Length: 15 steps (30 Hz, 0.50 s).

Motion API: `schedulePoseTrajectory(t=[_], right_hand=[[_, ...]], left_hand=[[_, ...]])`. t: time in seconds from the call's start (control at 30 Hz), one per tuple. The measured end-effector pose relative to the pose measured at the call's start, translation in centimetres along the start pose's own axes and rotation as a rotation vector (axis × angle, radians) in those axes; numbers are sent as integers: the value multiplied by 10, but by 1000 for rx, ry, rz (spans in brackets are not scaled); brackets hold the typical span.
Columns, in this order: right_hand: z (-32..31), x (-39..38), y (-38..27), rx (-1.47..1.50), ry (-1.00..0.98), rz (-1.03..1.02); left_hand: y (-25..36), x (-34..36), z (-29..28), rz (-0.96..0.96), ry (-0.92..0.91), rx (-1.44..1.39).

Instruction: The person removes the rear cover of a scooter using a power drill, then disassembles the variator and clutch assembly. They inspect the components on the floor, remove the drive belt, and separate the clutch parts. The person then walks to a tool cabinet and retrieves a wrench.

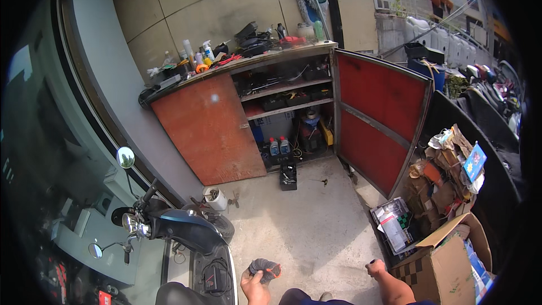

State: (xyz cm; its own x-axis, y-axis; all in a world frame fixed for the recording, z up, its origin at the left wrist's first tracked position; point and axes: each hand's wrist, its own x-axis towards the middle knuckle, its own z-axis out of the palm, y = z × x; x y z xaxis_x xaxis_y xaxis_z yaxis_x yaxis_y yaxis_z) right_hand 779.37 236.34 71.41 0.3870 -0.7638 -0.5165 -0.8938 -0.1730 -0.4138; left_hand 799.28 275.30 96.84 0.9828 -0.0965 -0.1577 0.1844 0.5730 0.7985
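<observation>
My left hand (256, 290) is closed round a bunched grey knitted work glove (264, 269) with an orange edge, held low in front of me above the concrete floor. To the right, my right hand (375, 268) is curled closed, with a small dark spot at its fingers. What it grips, if anything, is too small to make out. The right hand is nearest to an open cardboard box (451, 268) and apart from it. The left hand is beside the seat of a parked scooter (180, 229).
A cabinet with a red left door (209, 130) and an open red right door (384, 96) stands ahead, its shelves holding tools and bottles. A black bin (288, 176) and a white bucket (215, 199) stand on the floor. Scrap cardboard (443, 183) is heaped at right.
</observation>
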Motion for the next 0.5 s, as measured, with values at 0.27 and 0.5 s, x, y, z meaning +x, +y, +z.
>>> schedulePoseTrajectory(t=[0.27,0.5], right_hand=[[-34,156,-365,384,-145,-550],[-32,256,-436,286,-236,-188]], left_hand=[[-33,255,47,6,94,-36],[-23,464,113,-70,148,-148]])
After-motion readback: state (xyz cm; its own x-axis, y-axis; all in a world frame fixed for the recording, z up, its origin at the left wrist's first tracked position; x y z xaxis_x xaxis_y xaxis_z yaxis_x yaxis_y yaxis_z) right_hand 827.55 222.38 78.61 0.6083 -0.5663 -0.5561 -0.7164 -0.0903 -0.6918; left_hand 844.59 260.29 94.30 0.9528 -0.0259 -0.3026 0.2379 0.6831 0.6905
